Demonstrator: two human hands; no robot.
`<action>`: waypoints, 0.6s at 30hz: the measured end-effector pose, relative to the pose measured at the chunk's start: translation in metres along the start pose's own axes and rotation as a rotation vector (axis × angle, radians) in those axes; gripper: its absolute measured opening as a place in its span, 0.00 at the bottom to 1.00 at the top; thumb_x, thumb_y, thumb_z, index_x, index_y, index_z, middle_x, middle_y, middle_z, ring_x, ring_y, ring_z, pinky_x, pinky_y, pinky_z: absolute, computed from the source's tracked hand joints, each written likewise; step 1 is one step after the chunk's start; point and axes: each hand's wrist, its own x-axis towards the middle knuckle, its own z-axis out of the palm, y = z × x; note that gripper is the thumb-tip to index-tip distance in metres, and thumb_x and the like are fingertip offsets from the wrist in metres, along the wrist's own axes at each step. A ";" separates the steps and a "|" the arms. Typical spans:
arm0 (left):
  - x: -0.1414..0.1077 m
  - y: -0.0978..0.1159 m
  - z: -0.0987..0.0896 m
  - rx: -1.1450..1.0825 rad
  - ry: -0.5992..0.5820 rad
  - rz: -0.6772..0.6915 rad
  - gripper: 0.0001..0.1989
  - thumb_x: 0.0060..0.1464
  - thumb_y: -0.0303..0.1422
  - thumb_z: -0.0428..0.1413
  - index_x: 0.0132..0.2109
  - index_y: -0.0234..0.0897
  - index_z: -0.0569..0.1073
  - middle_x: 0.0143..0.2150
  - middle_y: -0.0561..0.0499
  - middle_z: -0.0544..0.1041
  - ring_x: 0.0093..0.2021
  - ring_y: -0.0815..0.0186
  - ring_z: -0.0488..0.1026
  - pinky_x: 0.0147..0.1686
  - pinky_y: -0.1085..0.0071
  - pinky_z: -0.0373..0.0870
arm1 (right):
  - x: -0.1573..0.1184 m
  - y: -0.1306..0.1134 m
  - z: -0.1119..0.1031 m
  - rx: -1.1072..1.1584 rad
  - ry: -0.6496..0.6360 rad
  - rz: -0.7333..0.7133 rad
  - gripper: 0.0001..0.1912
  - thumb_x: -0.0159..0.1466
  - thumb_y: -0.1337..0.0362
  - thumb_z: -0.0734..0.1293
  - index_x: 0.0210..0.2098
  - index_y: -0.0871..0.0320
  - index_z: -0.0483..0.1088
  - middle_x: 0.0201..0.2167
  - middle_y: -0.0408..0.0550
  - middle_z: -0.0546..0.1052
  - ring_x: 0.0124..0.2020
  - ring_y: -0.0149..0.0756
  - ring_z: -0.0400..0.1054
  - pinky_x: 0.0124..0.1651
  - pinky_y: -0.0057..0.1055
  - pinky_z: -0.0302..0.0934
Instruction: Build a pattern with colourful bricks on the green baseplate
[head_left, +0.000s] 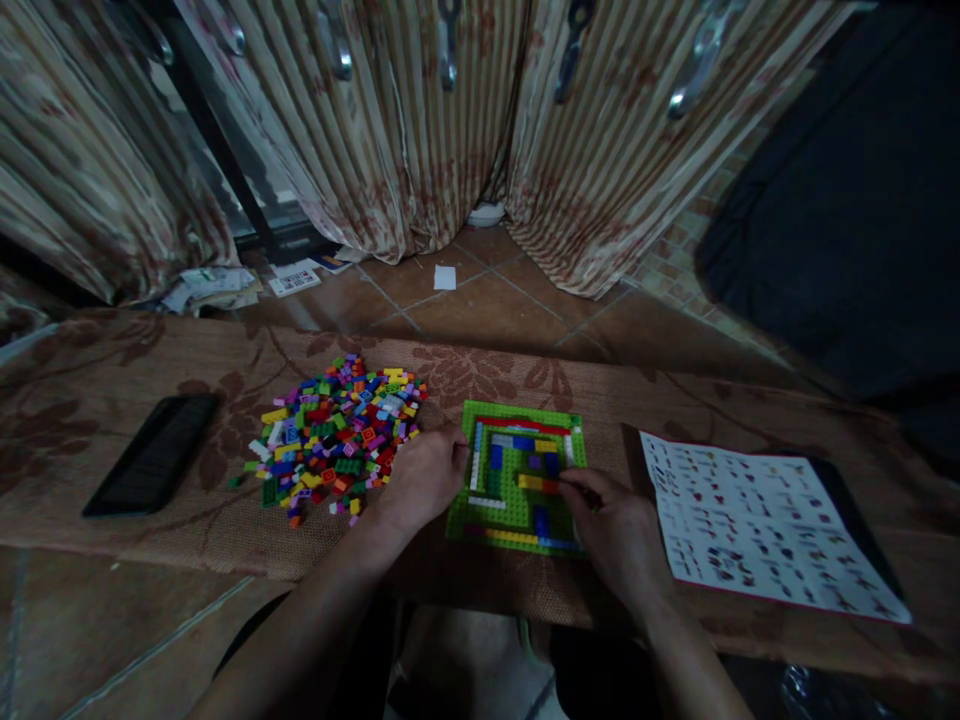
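Note:
A green baseplate (511,492) lies on the cloth-covered bench, with rows of red, white, yellow and blue bricks built on it. At its right side my right hand (611,525) has thumb and fingers pinched at the end of a yellow and orange brick row (538,484); whatever sits between the fingertips is too small to make out. My left hand (429,475) rests by the plate's left edge, fingers curled together, their contents hidden. Left of that hand spreads a pile of loose coloured bricks (322,430).
A black phone (154,455) lies at the far left of the bench (487,375). On the right is a printed sheet (757,520) over a dark flat object (851,515). Beyond the bench are striped curtains (405,130) and papers on the tiled floor.

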 end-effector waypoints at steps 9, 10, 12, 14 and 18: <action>0.001 -0.002 0.003 0.003 0.009 0.017 0.11 0.59 0.30 0.49 0.40 0.38 0.77 0.36 0.49 0.80 0.36 0.64 0.77 0.38 0.72 0.68 | 0.000 0.001 0.001 0.007 -0.024 -0.008 0.13 0.64 0.58 0.61 0.38 0.54 0.76 0.38 0.47 0.80 0.36 0.40 0.75 0.41 0.36 0.67; 0.001 -0.002 0.003 0.007 0.007 0.018 0.11 0.59 0.30 0.49 0.40 0.38 0.77 0.36 0.49 0.80 0.36 0.64 0.76 0.38 0.71 0.68 | 0.000 0.002 0.001 0.009 -0.028 -0.007 0.13 0.64 0.58 0.61 0.38 0.54 0.76 0.38 0.47 0.80 0.36 0.40 0.75 0.41 0.35 0.67; 0.001 -0.001 0.003 0.025 0.005 0.010 0.12 0.59 0.30 0.48 0.40 0.38 0.77 0.35 0.48 0.80 0.36 0.64 0.76 0.37 0.71 0.68 | 0.000 0.002 0.001 0.006 -0.025 -0.010 0.12 0.64 0.58 0.61 0.38 0.54 0.75 0.38 0.47 0.80 0.35 0.39 0.75 0.39 0.35 0.66; 0.001 0.000 0.003 0.046 0.001 -0.004 0.12 0.59 0.30 0.48 0.41 0.38 0.77 0.35 0.48 0.80 0.36 0.63 0.76 0.37 0.71 0.68 | 0.000 0.001 0.000 -0.001 -0.017 -0.017 0.12 0.64 0.58 0.61 0.37 0.54 0.76 0.38 0.47 0.80 0.34 0.39 0.75 0.39 0.35 0.66; 0.001 0.001 0.003 0.043 -0.008 -0.007 0.12 0.59 0.31 0.48 0.42 0.38 0.77 0.36 0.48 0.80 0.36 0.64 0.76 0.38 0.71 0.68 | -0.001 0.000 0.000 0.001 -0.023 -0.011 0.12 0.64 0.58 0.61 0.37 0.53 0.76 0.36 0.46 0.80 0.33 0.39 0.75 0.37 0.34 0.66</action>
